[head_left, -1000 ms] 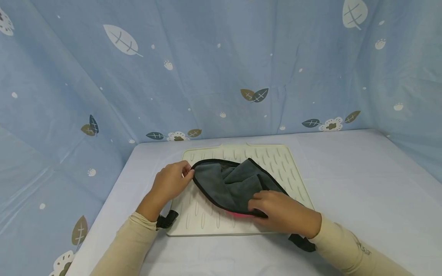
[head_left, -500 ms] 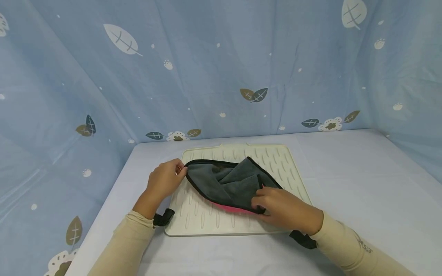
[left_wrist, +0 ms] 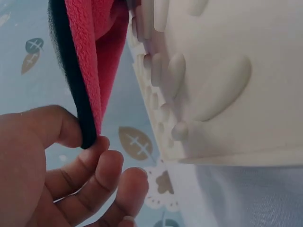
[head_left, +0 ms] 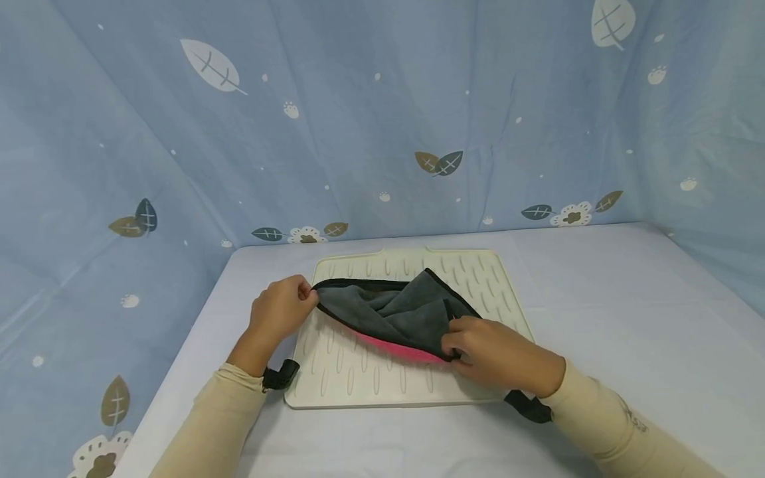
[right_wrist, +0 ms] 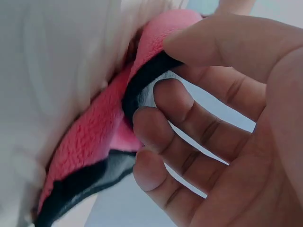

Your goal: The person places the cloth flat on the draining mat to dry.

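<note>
Left grip [head_left: 279,307] pinched the grey-and-pink cloth [head_left: 412,325] by a corner, right grip [head_left: 499,353] its near edge; cloth hung between both, above the cream mat [head_left: 358,390]. We saw the grips spread wider, baring more pink underside [head_left: 406,352]: we judged it better stretched, folds remaining.

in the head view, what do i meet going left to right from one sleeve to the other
Left sleeve → left hand → gray and pink cloth → right hand → right sleeve
</note>
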`<state>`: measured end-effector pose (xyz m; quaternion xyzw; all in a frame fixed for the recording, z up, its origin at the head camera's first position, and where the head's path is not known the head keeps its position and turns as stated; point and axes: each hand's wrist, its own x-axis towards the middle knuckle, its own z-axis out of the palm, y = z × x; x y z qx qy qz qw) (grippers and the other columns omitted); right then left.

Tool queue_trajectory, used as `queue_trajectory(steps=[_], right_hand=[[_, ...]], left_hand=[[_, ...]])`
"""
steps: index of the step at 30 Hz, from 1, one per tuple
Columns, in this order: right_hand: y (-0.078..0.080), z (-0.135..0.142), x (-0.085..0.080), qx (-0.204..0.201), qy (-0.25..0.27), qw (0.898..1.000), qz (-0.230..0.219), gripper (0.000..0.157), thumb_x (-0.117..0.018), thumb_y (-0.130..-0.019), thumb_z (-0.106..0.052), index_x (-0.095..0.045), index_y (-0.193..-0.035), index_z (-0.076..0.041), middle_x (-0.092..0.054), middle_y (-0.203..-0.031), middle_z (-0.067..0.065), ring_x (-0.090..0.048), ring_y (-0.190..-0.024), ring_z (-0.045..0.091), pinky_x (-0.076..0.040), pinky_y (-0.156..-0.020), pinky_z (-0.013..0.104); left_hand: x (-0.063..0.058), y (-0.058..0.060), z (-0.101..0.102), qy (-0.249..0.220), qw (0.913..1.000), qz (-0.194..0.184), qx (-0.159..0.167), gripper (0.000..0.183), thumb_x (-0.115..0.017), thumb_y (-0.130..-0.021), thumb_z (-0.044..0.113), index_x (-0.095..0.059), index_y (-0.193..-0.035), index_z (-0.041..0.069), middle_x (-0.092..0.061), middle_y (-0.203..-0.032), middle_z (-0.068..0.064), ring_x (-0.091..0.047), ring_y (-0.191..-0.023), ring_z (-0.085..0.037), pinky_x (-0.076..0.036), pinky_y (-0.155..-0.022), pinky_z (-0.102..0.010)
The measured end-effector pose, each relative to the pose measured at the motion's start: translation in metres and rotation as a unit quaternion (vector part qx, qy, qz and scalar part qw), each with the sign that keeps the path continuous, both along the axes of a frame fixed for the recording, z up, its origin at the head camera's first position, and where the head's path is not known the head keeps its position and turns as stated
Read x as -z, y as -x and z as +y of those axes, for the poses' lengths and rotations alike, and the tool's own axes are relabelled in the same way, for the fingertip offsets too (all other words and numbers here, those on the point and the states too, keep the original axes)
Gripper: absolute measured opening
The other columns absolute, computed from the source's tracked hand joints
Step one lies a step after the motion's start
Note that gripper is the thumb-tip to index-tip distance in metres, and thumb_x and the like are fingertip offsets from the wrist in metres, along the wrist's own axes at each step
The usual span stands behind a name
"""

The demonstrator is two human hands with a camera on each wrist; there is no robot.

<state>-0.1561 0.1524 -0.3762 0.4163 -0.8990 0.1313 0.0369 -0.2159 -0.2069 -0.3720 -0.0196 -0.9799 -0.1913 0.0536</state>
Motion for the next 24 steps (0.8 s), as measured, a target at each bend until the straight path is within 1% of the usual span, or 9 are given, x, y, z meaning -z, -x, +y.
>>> queue_trajectory(steps=[3, 7, 10, 12, 15, 18, 20, 22, 24], right_hand=[[0.003, 0.004, -0.002, 0.014, 0.004, 1.000, 0.000, 0.024, -0.073, -0.080, -0.002, -0.060, -0.075, -0.021, -0.046, -0.072, -0.008, -0.038, -0.065, 0.003, -0.037, -0.059, 0.019], [0.004, 0.007, -0.004, 0.022, 0.002, 1.000, -0.005, 0.028, -0.072, -0.078, -0.001, -0.055, -0.071, -0.022, -0.042, -0.070, -0.008, -0.034, -0.064, 0.004, -0.032, -0.058, 0.019], [0.004, 0.008, -0.005, 0.023, -0.006, 0.999, -0.027, 0.030, -0.071, -0.079, -0.002, -0.054, -0.070, -0.024, -0.041, -0.071, -0.009, -0.034, -0.064, 0.004, -0.032, -0.058, 0.020], [0.003, 0.008, -0.004, 0.020, -0.013, 0.999, -0.041, 0.028, -0.072, -0.080, -0.004, -0.055, -0.071, -0.024, -0.041, -0.072, -0.009, -0.035, -0.064, 0.003, -0.034, -0.058, 0.020], [0.001, 0.006, -0.003, 0.017, -0.021, 0.998, -0.051, 0.020, -0.076, -0.082, -0.010, -0.061, -0.078, -0.024, -0.046, -0.078, -0.009, -0.040, -0.067, 0.003, -0.040, -0.061, 0.022], [-0.001, 0.002, -0.001, 0.006, -0.020, 0.999, -0.036, 0.012, -0.078, -0.082, -0.016, -0.069, -0.089, -0.021, -0.051, -0.086, -0.009, -0.046, -0.075, 0.004, -0.047, -0.068, 0.024], [-0.003, 0.000, 0.002, -0.009, -0.018, 1.000, -0.013, 0.016, -0.080, -0.082, -0.018, -0.072, -0.096, -0.019, -0.054, -0.089, -0.008, -0.048, -0.079, 0.004, -0.050, -0.072, 0.025], [-0.003, -0.003, 0.006, -0.028, -0.013, 0.999, 0.012, 0.018, -0.081, -0.083, -0.021, -0.074, -0.099, -0.019, -0.057, -0.091, -0.008, -0.050, -0.081, 0.004, -0.052, -0.076, 0.026], [-0.003, -0.006, 0.010, -0.048, -0.007, 0.998, 0.030, 0.017, -0.082, -0.083, -0.022, -0.075, -0.099, -0.020, -0.059, -0.090, -0.009, -0.053, -0.082, 0.003, -0.054, -0.084, 0.029]], left_hand=[[0.000, 0.000, -0.001, 0.005, 0.9998, -0.020, 0.002, 0.016, -0.059, -0.092, 0.025, -0.060, -0.080, 0.015, -0.057, -0.069, 0.000, -0.049, -0.056, -0.017, -0.034, -0.048, -0.030], [0.002, 0.000, 0.000, 0.025, 0.9976, -0.064, 0.012, 0.021, -0.058, -0.090, 0.026, -0.052, -0.072, 0.016, -0.046, -0.063, 0.002, -0.043, -0.055, -0.016, -0.030, -0.049, -0.030], [0.004, 0.000, 0.000, 0.038, 0.9945, -0.095, 0.023, 0.021, -0.059, -0.091, 0.030, -0.055, -0.076, 0.016, -0.048, -0.064, 0.001, -0.045, -0.056, -0.017, -0.032, -0.050, -0.032], [0.006, 0.001, 0.001, 0.037, 0.9933, -0.105, 0.031, 0.017, -0.059, -0.093, 0.031, -0.060, -0.086, 0.016, -0.054, -0.070, 0.000, -0.049, -0.058, -0.017, -0.035, -0.052, -0.032], [0.010, 0.004, 0.004, 0.019, 0.9940, -0.094, 0.054, 0.020, -0.059, -0.096, 0.031, -0.065, -0.107, 0.015, -0.065, -0.084, -0.003, -0.056, -0.065, -0.017, -0.042, -0.056, -0.034], [0.012, 0.006, 0.008, 0.003, 0.9935, -0.074, 0.086, 0.029, -0.060, -0.099, 0.029, -0.064, -0.123, 0.014, -0.069, -0.101, -0.005, -0.062, -0.077, -0.017, -0.047, -0.063, -0.036], [0.014, 0.006, 0.011, 0.002, 0.9925, -0.064, 0.105, 0.032, -0.060, -0.100, 0.029, -0.063, -0.128, 0.014, -0.071, -0.107, -0.007, -0.065, -0.083, -0.018, -0.050, -0.066, -0.037], [0.016, 0.006, 0.013, 0.010, 0.9920, -0.056, 0.112, 0.033, -0.061, -0.100, 0.028, -0.063, -0.129, 0.014, -0.071, -0.111, -0.007, -0.066, -0.086, -0.019, -0.051, -0.068, -0.037], [0.016, 0.006, 0.015, 0.021, 0.9923, -0.047, 0.113, 0.032, -0.062, -0.100, 0.028, -0.064, -0.129, 0.014, -0.072, -0.111, -0.008, -0.067, -0.087, -0.020, -0.051, -0.068, -0.037]])
